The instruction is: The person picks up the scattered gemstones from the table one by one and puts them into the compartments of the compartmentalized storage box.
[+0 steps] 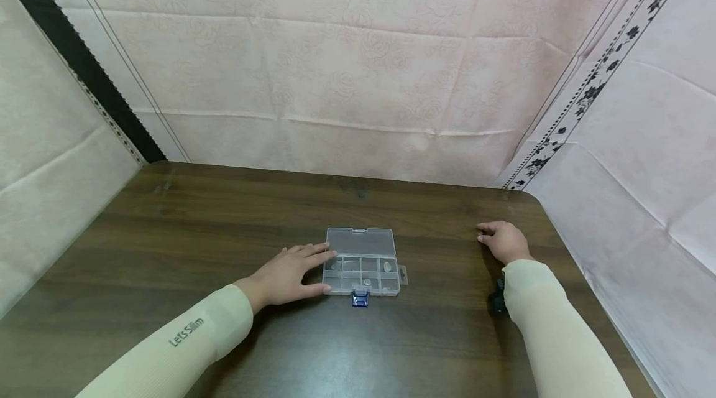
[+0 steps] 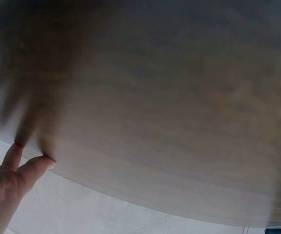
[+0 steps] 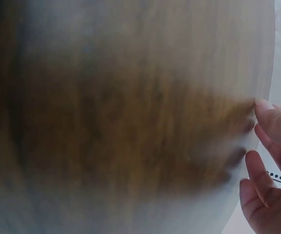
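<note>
A clear plastic compartment box [image 1: 342, 274] lies on the table with its lid [image 1: 360, 242] folded back. A blue latch [image 1: 360, 300] sticks out at its front, and small pale round pieces [image 1: 387, 267] sit in a few compartments. My left hand [image 1: 282, 277] spreads over the box's left side, fingertips and thumb tip at its edge. Well to the right, my right hand [image 1: 505, 241] is low over the table, its fingertips down at the wood. In the right wrist view its fingers [image 3: 259, 170] are bent and spaced apart, with nothing visible between them.
The brown wooden table [image 1: 224, 211] has rounded far corners. Pale patterned cloth [image 1: 358, 74] hangs behind it and along both sides. A small dark device [image 1: 496, 296] is at the right wrist.
</note>
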Motion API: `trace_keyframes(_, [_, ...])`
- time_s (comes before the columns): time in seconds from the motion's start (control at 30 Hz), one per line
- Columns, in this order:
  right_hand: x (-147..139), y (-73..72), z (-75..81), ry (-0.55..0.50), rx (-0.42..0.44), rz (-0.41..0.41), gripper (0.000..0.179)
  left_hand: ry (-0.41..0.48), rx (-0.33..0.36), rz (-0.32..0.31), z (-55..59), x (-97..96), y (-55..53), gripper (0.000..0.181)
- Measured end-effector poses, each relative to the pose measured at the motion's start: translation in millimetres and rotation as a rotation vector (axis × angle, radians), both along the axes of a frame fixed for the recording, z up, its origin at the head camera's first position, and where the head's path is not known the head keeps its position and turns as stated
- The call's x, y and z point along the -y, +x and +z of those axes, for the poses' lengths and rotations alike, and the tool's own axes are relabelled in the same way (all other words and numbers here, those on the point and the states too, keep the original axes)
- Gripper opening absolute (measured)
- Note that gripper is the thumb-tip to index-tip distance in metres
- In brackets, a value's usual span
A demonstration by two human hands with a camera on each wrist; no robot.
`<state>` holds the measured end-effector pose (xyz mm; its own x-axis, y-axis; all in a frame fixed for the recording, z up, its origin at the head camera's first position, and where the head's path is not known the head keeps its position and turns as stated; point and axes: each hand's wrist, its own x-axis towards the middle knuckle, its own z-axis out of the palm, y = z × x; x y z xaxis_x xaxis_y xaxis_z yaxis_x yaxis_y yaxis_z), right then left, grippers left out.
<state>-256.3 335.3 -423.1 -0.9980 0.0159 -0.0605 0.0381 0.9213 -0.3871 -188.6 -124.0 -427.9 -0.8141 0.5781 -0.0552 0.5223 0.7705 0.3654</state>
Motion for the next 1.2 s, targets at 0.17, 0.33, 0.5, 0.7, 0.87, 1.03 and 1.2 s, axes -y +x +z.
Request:
trace_keyframes(0.17, [0.8, -0.1, 0.6, 0.016, 0.001, -0.002, 0.035, -0.002, -0.002, -0.004, 0.5, -0.3, -0.1, 0.071])
trace_keyframes(0.33, [1.4, 0.3, 1.1, 0.006, -0.001, 0.007, 0.034, 0.0, 0.004, 0.0, 0.9, -0.7, 0.3, 0.071])
trace_keyframes(0.5, [3.2, 0.0, 1.2, 0.008, -0.015, 0.019, 0.032, -0.005, 0.004, 0.004, 0.5, -0.6, 0.2, 0.072])
trace_keyframes(0.7, [4.2, -1.0, 0.0, 0.016, -0.033, 0.013, 0.029, -0.009, 0.008, 0.016, 0.3, 0.4, 0.8, 0.072])
trace_keyframes(0.87, [5.8, 0.1, 0.9, 0.022, -0.038, 0.005, 0.026, -0.005, 0.003, 0.012, -0.2, 1.0, 0.8, 0.072])
trace_keyframes(1.03, [6.6, 0.9, 2.7, 0.021, -0.039, 0.004, 0.023, -0.009, 0.005, 0.014, -0.4, 1.1, 0.5, 0.072])
trace_keyframes(1.2, [4.4, -1.5, -2.0, -0.004, -0.059, 0.009, 0.023, -0.013, 0.007, 0.014, -0.7, 1.1, 0.7, 0.072])
